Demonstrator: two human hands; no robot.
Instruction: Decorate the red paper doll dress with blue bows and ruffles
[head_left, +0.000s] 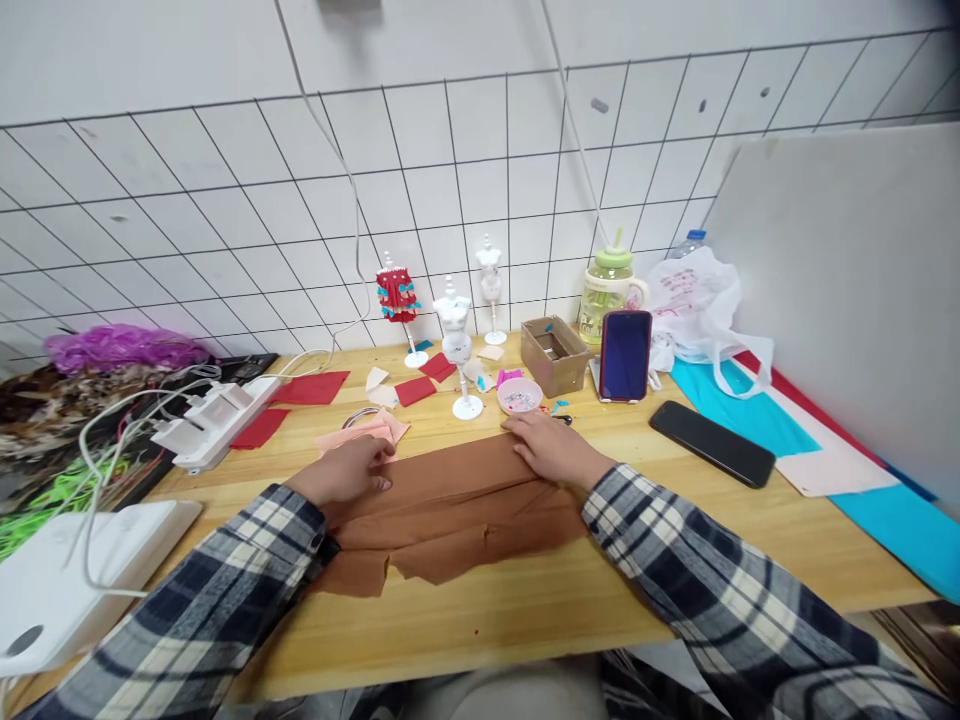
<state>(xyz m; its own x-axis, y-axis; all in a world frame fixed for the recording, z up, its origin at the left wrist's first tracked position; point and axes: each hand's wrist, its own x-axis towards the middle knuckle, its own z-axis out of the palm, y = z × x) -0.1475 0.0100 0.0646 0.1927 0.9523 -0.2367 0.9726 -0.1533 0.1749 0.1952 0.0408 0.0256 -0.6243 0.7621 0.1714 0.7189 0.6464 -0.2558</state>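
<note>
A piece of brown cloth (457,500) lies folded lengthwise on the table in front of me, its lower edge ragged with a small notch. At its left end rests my left hand (349,472), fingers loosely bent and the thumb apart from them. My right hand (559,448) lies over the cloth's upper right corner, fingers stretched out and pressing down. Just beyond that hand stands a small pink bowl (519,394) with tiny shiny pieces inside. Scissors handles (561,419) show partly behind the right hand. Pale pink cloth scraps (364,432) lie beyond my left hand.
White mini mannequins (454,345) stand at the back, one mannequin (396,295) dressed in red. A cardboard box (555,358), upright phone (625,355), drink bottle (606,290) and flat black phone (711,443) are to the right. A power strip (225,420) with cables sits left.
</note>
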